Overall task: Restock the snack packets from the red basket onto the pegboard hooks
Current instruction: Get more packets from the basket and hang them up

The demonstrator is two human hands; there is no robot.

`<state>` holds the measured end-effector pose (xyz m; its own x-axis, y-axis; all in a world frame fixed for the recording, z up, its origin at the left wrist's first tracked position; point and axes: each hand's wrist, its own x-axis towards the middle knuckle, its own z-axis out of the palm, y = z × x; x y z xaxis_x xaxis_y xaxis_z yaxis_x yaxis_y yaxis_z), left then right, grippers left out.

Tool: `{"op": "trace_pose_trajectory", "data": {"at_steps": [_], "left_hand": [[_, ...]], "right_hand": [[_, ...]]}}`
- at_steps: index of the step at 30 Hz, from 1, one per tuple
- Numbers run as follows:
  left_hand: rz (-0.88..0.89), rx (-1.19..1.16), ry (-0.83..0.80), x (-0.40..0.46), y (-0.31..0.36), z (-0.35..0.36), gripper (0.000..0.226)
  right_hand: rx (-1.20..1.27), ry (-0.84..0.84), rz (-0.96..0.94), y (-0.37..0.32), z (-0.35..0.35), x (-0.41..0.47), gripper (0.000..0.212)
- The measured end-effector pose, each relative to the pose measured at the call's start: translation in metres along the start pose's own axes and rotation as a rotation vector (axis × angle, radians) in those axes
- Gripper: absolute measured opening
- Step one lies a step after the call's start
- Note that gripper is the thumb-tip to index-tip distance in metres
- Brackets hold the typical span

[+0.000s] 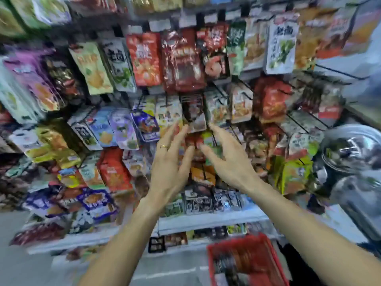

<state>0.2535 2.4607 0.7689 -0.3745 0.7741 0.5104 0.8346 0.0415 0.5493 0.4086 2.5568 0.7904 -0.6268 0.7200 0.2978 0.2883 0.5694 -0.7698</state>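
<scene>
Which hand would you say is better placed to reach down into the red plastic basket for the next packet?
Right, probably. The red plastic basket sits low beneath the right hand; the left hand would cross over.

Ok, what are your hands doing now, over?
Left hand and right hand open, fingers spread at the hanging packets. No packet held. Red basket low right, stock inside. Nothing in the way.

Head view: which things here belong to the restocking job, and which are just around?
Job:
- red basket, low right, packets inside
- hanging packets on the pegboard hooks
- left hand and right hand, fingers straight, reaching at the middle row

Not job:
- shiny metal thing at right, too blurred to name
- ring on left hand
</scene>
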Motion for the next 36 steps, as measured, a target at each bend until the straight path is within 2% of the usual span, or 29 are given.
{"op": "trace_pose_trajectory", "data": {"at_steps": [5, 7, 10, 13, 21, 26, 32, 36], "left_hand": [[-0.314, -0.043, -0.486, -0.129, -0.015, 0.126, 0.055], [-0.39, -0.038, -0.656, -0.177, -0.014, 0.16, 0.06], [-0.423, -0.036, -0.805, -0.224, -0.005, 0.195, 0.064], [-0.433, -0.019, -0.886, -0.246, -0.004, 0.22, 0.052], [-0.444, 0.008, -0.996, -0.29, -0.056, 0.305, 0.054], [-0.407, 0.042, -1.086, -0.349, -0.137, 0.414, 0.061], [-0.332, 0.075, -1.191, -0.442, -0.254, 0.571, 0.066], [-0.163, 0.123, -1.234, -0.498, -0.316, 0.662, 0.057]], "right_hand": [[0.012, -0.043, 0.45, 0.135, 0.012, -0.149, 0.067], [-0.028, -0.056, 0.582, 0.169, 0.018, -0.204, 0.063], [-0.055, -0.05, 0.733, 0.201, 0.027, -0.263, 0.059], [-0.027, -0.036, 0.798, 0.223, 0.037, -0.292, 0.056], [-0.009, -0.083, 0.892, 0.318, 0.088, -0.315, 0.054], [-0.02, -0.131, 0.932, 0.447, 0.165, -0.345, 0.058], [-0.093, -0.361, 0.985, 0.639, 0.284, -0.396, 0.062], [-0.195, -0.55, 0.984, 0.75, 0.337, -0.418, 0.084]]}}
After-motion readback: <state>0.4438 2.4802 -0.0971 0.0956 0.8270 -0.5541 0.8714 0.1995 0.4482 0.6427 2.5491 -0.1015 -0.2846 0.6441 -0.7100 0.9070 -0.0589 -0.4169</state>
